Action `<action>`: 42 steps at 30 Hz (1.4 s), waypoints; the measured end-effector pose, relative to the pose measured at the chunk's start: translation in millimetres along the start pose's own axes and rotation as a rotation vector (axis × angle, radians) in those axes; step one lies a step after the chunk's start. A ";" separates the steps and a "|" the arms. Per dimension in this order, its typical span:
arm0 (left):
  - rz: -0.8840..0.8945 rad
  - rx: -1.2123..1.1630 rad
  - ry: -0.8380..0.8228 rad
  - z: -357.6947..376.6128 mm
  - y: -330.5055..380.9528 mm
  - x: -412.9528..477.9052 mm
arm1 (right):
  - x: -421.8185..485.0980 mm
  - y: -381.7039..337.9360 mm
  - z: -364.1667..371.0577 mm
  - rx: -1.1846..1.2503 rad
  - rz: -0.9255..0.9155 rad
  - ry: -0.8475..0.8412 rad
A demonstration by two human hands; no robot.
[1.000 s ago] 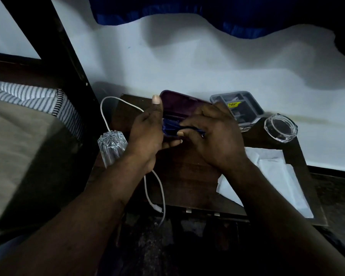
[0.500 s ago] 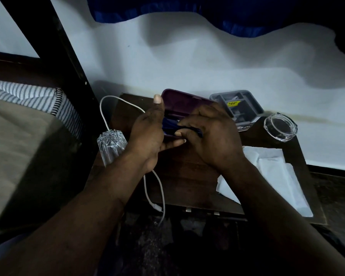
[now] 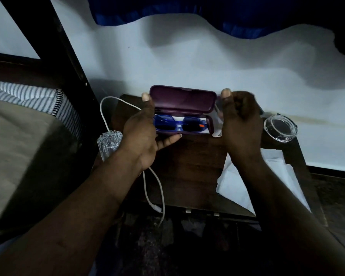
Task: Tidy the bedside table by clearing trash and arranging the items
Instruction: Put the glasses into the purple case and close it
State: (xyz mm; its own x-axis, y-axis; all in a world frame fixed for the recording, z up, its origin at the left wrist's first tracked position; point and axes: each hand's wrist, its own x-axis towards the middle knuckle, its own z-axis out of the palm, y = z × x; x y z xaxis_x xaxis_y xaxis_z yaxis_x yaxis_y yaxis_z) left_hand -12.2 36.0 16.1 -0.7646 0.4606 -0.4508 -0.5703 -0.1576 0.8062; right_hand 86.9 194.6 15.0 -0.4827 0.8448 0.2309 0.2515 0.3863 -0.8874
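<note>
An open purple glasses case (image 3: 182, 100) is held above the back of the dark wooden bedside table (image 3: 189, 168). Blue sunglasses (image 3: 179, 125) lie folded inside it on a white lining. My left hand (image 3: 141, 134) grips the case's left end, thumb up against the lid and fingers under the base. My right hand (image 3: 241, 124) hovers just right of the case with curled fingers and raised thumb, holding nothing I can see. It hides the grey box behind it.
A white cable (image 3: 153, 186) loops over the table's left side and hangs off the front. A cut-glass tumbler (image 3: 109, 143) stands at the left edge, a round clear glass dish (image 3: 280, 126) at the back right, white tissue paper (image 3: 237, 184) front right. The bed (image 3: 18, 136) lies left.
My right hand has come off the sunglasses and moved right, clear of the case. The sunglasses now lie uncovered in the open case. The left hand keeps its hold.
</note>
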 end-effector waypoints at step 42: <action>0.101 -0.055 0.024 -2.7 -17.1 24.7 | -0.4 2.8 8.3 0.399 0.535 -0.517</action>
State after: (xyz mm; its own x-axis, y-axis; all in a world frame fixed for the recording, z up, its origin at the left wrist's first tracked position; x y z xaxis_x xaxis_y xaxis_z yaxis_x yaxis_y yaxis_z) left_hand -22.2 47.7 -9.8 -0.8256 0.4191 -0.3779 -0.5050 -0.2497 0.8262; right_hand 80.8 192.2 9.1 -0.7302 0.5634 -0.3866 0.2876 -0.2598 -0.9219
